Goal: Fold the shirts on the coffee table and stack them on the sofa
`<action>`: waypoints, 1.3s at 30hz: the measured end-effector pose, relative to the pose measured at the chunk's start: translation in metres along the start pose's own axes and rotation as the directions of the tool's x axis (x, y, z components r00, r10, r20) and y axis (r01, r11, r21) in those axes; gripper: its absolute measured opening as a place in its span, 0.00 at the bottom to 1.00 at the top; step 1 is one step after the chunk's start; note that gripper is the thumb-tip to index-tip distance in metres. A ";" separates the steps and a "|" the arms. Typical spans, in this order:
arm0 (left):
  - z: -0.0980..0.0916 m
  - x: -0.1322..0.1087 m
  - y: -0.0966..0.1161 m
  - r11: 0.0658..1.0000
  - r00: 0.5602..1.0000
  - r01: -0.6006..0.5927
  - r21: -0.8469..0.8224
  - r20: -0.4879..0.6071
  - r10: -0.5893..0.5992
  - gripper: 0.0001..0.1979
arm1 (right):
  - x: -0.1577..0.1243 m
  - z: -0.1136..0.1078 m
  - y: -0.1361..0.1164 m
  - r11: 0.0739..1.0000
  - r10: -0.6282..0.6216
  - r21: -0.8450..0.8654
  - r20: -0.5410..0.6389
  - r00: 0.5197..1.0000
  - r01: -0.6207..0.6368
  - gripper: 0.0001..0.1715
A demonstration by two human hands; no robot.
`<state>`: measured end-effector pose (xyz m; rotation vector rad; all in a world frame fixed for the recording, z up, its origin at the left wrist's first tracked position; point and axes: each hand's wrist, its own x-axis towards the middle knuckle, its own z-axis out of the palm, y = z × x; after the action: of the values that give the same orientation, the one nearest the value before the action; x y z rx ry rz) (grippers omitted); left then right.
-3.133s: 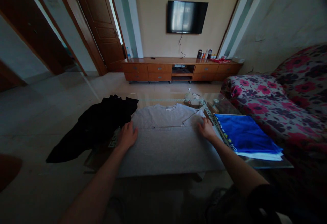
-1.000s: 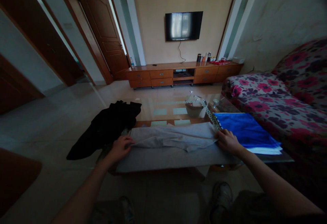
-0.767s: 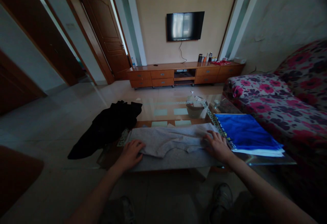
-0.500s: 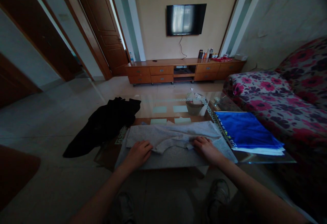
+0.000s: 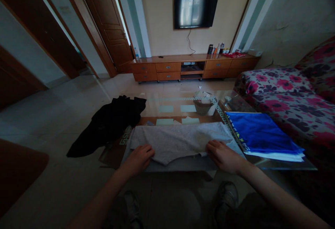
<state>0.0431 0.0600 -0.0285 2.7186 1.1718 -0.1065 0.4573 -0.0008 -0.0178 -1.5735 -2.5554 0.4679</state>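
A grey T-shirt (image 5: 180, 141) lies folded in half on the near end of a glass coffee table (image 5: 167, 109). My left hand (image 5: 138, 157) rests on its near left corner with the fingers curled over the cloth. My right hand (image 5: 222, 155) sits on its near right edge, fingers bent and pinching the folded-over layer. Both hands hold the upper layer down close to the table's front edge.
A black garment (image 5: 110, 122) hangs over the table's left side. A folded blue cloth stack (image 5: 259, 135) lies at the right. A small bowl (image 5: 202, 105) stands at the far end. A floral sofa (image 5: 288, 93) is right; a wooden TV cabinet (image 5: 193, 69) stands behind.
The shirt's far half, collar and sleeves, has been pulled toward me and laid over the near half. Both hands moved from the shirt's middle sides to its near edge.
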 end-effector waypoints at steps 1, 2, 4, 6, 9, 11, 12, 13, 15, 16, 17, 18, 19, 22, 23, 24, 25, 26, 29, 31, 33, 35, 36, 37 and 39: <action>0.002 0.001 -0.001 1.000 1.000 0.014 0.002 0.007 -0.014 0.15 | 0.000 -0.001 -0.001 1.000 0.000 -0.014 0.013 1.000 0.001 0.10; 0.003 0.002 -0.003 1.000 1.000 0.029 0.006 0.009 -0.029 0.17 | -0.001 -0.001 -0.001 1.000 0.000 -0.020 0.027 1.000 0.000 0.10; 0.008 0.002 -0.007 0.998 0.998 0.061 0.026 -0.004 -0.061 0.19 | -0.004 0.003 0.002 0.999 0.018 -0.050 0.041 0.999 -0.016 0.10; 0.011 0.002 -0.013 0.994 0.995 0.093 0.056 -0.029 -0.091 0.22 | -0.007 0.009 0.011 0.987 0.081 -0.138 0.023 0.996 -0.077 0.19; 0.012 -0.001 -0.023 0.982 0.986 0.162 0.093 -0.067 -0.156 0.26 | -0.010 0.020 0.029 0.940 0.191 -0.277 -0.050 0.980 -0.198 0.23; 0.011 -0.003 -0.030 0.966 0.971 0.233 0.113 -0.088 -0.224 0.28 | -0.009 0.025 0.041 0.923 0.197 -0.321 -0.081 0.977 -0.213 0.20; 0.010 -0.004 -0.033 0.956 0.962 0.268 0.122 -0.097 -0.257 0.28 | -0.008 0.026 0.045 0.920 0.187 -0.332 -0.091 0.978 -0.207 0.19; 0.010 -0.005 -0.037 0.947 0.954 0.293 0.129 -0.102 -0.281 0.29 | -0.007 0.027 0.047 0.919 0.176 -0.342 -0.096 0.980 -0.198 0.19; 0.009 -0.006 -0.041 0.942 0.949 0.308 0.133 -0.106 -0.295 0.27 | -0.004 0.028 0.050 0.915 0.170 -0.353 -0.107 0.979 -0.198 0.19; 0.009 -0.006 -0.043 0.945 0.952 0.301 0.131 -0.104 -0.289 0.27 | -0.003 0.027 0.050 0.914 0.170 -0.353 -0.108 0.980 -0.197 0.19; 0.008 -0.006 -0.044 0.948 0.955 0.290 0.128 -0.102 -0.278 0.26 | -0.002 0.026 0.051 0.916 0.169 -0.351 -0.101 0.980 -0.194 0.19; 0.007 -0.006 -0.044 0.952 0.958 0.280 0.127 -0.101 -0.268 0.26 | -0.002 0.025 0.051 0.918 0.174 -0.347 -0.090 0.981 -0.195 0.18; 0.005 -0.006 -0.045 0.953 0.960 0.274 0.127 -0.102 -0.262 0.25 | -0.002 0.024 0.052 0.919 0.185 -0.338 -0.080 0.979 -0.201 0.17; -0.003 -0.006 -0.048 0.950 0.955 0.284 0.133 -0.129 -0.267 0.24 | -0.003 0.018 0.057 0.923 0.240 -0.292 -0.075 0.968 -0.251 0.15; -0.006 -0.007 -0.050 0.949 0.953 0.284 0.134 -0.143 -0.265 0.23 | -0.004 0.017 0.059 0.923 0.255 -0.277 -0.082 0.963 -0.268 0.14; -0.008 -0.008 -0.052 0.950 0.953 0.282 0.134 -0.156 -0.261 0.23 | -0.005 0.016 0.060 0.921 0.266 -0.268 -0.090 0.960 -0.281 0.13; -0.010 -0.009 -0.055 0.951 0.952 0.280 0.130 -0.162 -0.258 0.22 | -0.006 0.017 0.062 0.919 0.272 -0.270 -0.097 0.957 -0.288 0.13; -0.010 -0.010 -0.058 0.953 0.953 0.278 0.122 -0.159 -0.258 0.22 | -0.007 0.017 0.063 0.914 0.273 -0.283 -0.103 0.957 -0.291 0.12; -0.005 -0.013 -0.064 0.953 0.952 0.293 0.069 -0.114 -0.285 0.22 | -0.009 0.022 0.065 0.880 0.270 -0.365 -0.139 0.953 -0.303 0.14; 0.002 -0.014 -0.067 0.948 0.946 0.316 0.031 -0.086 -0.312 0.24 | -0.011 0.025 0.067 0.841 0.275 -0.429 -0.184 0.944 -0.329 0.17; 0.007 -0.013 -0.069 0.942 0.940 0.335 0.010 -0.075 -0.333 0.25 | -0.011 0.026 0.070 0.792 0.322 -0.464 -0.235 0.917 -0.397 0.18; 0.011 -0.011 -0.071 0.938 0.936 0.346 0.009 -0.067 -0.345 0.26 | -0.012 0.024 0.075 0.757 0.394 -0.456 -0.253 0.884 -0.468 0.20; 0.011 -0.010 -0.071 0.936 0.934 0.352 0.011 -0.062 -0.351 0.26 | -0.012 0.023 0.078 0.749 0.427 -0.443 -0.245 0.871 -0.492 0.20; 0.011 -0.009 -0.071 0.933 0.932 0.360 0.015 -0.054 -0.359 0.26 | -0.013 0.021 0.082 0.748 0.453 -0.428 -0.231 0.861 -0.508 0.21; 0.010 -0.008 -0.070 0.925 0.925 0.379 0.021 -0.030 -0.378 0.25 | -0.013 0.017 0.089 0.753 0.483 -0.398 -0.205 0.851 -0.524 0.21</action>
<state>-0.0135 0.0992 -0.0471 2.4837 1.7018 -0.1386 0.5349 0.0211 -0.0609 -2.3998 -2.2362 -0.1803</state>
